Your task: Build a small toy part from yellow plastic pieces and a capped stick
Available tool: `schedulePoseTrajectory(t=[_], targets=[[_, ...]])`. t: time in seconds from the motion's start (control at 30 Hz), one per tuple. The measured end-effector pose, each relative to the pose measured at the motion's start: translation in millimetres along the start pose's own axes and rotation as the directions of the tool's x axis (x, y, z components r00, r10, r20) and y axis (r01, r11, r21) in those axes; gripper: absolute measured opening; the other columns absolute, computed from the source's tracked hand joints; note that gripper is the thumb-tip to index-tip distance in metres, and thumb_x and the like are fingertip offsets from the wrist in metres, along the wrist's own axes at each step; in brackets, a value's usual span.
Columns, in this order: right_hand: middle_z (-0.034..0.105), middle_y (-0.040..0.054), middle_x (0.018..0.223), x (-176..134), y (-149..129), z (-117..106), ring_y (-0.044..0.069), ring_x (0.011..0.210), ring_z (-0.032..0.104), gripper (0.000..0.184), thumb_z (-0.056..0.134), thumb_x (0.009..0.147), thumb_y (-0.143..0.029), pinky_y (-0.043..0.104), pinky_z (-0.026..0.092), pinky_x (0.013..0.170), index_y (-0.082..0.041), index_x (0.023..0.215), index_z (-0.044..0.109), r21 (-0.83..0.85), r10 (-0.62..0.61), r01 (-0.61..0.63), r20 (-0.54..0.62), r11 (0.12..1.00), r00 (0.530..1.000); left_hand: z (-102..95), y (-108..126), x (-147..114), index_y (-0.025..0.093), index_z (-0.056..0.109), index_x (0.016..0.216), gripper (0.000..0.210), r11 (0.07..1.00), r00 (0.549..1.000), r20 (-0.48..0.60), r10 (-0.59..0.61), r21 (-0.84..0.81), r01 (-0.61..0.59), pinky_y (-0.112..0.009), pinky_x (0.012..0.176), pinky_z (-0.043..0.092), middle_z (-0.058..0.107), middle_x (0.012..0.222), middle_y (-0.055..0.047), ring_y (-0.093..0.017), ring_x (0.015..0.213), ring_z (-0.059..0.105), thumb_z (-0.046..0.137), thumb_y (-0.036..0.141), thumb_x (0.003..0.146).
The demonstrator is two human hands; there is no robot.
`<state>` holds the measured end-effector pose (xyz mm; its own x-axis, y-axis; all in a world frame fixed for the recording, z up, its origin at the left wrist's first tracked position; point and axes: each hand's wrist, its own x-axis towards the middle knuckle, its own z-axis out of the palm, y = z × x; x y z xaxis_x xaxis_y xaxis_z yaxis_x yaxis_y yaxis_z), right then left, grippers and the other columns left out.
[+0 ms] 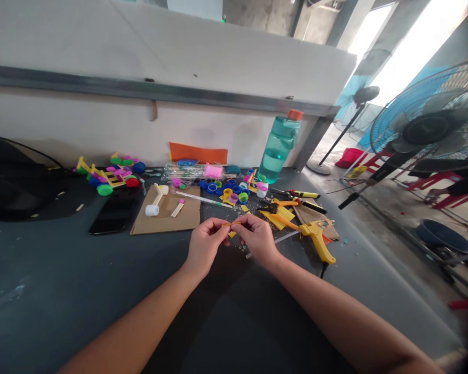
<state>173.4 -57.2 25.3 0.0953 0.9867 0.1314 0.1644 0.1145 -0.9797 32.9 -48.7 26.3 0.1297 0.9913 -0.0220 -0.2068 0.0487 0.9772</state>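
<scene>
My left hand (203, 245) and my right hand (259, 241) meet above the dark table, fingertips pinched on a small thin orange-yellow strip (232, 224). Its material is too small to tell, and the fingers cover most of it. Just beyond them lie several plastic bottle caps (226, 193) in blue, yellow, green and purple. A cardboard sheet (167, 223) carries short wooden sticks (177, 209) and a white cap (152, 210). Right of my right hand rests a yellow hot glue gun (316, 240), near yellow scraps (280, 217) and pliers (296, 204).
A teal water bottle (277, 150) stands at the back right. Small coloured cap-and-stick models (109, 176) and a black phone (113, 212) are on the left, beside a black bag-like object (15, 179). Past the table's right edge stands a large fan (429, 130).
</scene>
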Motion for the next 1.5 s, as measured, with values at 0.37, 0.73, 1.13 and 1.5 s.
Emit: schedulePoseTrajectory(t=[0.37, 0.73, 1.13, 1.5], targets=[[0.059, -0.0027, 0.060, -4.1, 0.1, 0.8, 0.011, 0.046, 0.052, 0.012, 0.066, 0.079, -0.032, 0.023, 0.040, 0.046, -0.020, 0.074, 0.065, -0.024, -0.081, 0.081, -0.028, 0.996, 0.996, 2.8, 2.9, -1.8, 0.015, 0.065, 0.070, 0.013, 0.997, 1.000, -0.010, -0.011, -0.078, 0.010, -0.021, 0.055, 0.045, 0.062, 0.065, 0.002, -0.008, 0.055, 0.054, 0.073, 0.025, 0.069], [0.058, -0.0036, 0.056, -1.8, 1.3, 0.4, 0.010, 0.044, 0.051, 0.016, 0.066, 0.078, -0.034, 0.022, 0.039, 0.044, -0.020, 0.072, 0.063, 0.023, -0.066, 0.067, -0.039, 0.998, 0.997, -1.8, 0.9, 1.6, 0.015, 0.067, 0.071, 0.016, 0.994, 0.999, 0.024, -0.021, -0.107, 0.023, -0.022, 0.058, 0.048, 0.064, 0.066, 0.001, -0.010, 0.057, 0.058, 0.076, 0.028, 0.068], [0.053, -0.0052, 0.055, 1.9, 5.6, -0.6, 0.009, 0.043, 0.047, 0.023, 0.069, 0.074, -0.040, 0.021, 0.035, 0.041, -0.019, 0.073, 0.060, 0.100, 0.010, -0.003, -0.064, 0.995, 0.998, -5.4, -2.4, 4.2, 0.016, 0.070, 0.080, 0.023, 0.998, 0.996, -0.063, 0.060, -0.020, -0.062, -0.026, 0.057, 0.049, 0.066, 0.069, -0.002, -0.012, 0.056, 0.057, 0.074, 0.037, 0.071], [0.058, -0.0035, 0.061, 0.9, 4.5, 1.1, 0.009, 0.047, 0.048, 0.021, 0.070, 0.072, -0.038, 0.021, 0.037, 0.043, -0.019, 0.076, 0.062, 0.127, 0.014, -0.011, -0.023, 0.992, 1.000, -3.0, -0.8, 1.3, 0.016, 0.068, 0.077, 0.023, 0.998, 0.998, -0.026, 0.054, -0.013, -0.054, -0.024, 0.055, 0.050, 0.061, 0.066, 0.001, -0.012, 0.058, 0.056, 0.073, 0.037, 0.071]])
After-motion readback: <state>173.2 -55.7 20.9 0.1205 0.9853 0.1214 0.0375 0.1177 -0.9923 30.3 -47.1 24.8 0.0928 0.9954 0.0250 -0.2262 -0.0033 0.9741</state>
